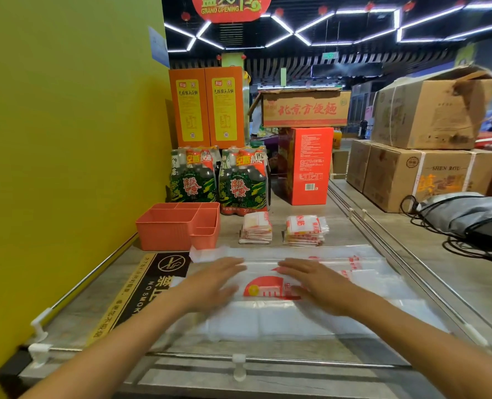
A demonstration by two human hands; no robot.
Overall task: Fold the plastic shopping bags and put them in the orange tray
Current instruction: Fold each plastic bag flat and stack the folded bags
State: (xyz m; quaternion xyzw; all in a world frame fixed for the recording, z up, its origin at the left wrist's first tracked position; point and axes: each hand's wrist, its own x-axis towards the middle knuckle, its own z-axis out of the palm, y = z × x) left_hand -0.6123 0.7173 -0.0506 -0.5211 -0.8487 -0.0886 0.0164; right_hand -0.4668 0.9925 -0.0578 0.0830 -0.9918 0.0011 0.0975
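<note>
A clear plastic shopping bag [270, 315] with a red printed logo lies spread flat across the counter in front of me. My left hand [210, 283] lies flat on its left part with straight fingers. My right hand [313, 280] presses flat on it just right of the logo. Behind the bag stand two stacks of folded bags, the left stack [256, 230] and the right stack [305, 231]. The orange tray [164, 234], with several compartments, sits at the back left against the yellow wall, and nothing shows inside it.
Bottle packs [218, 180], a red carton [311, 165] and orange boxes stand behind the tray and stacks. Cardboard boxes [417, 174] and a grey bag with black cords [466, 220] fill the right side. A metal rail [267, 359] edges the counter front. A yellow wall [66, 139] bounds the left.
</note>
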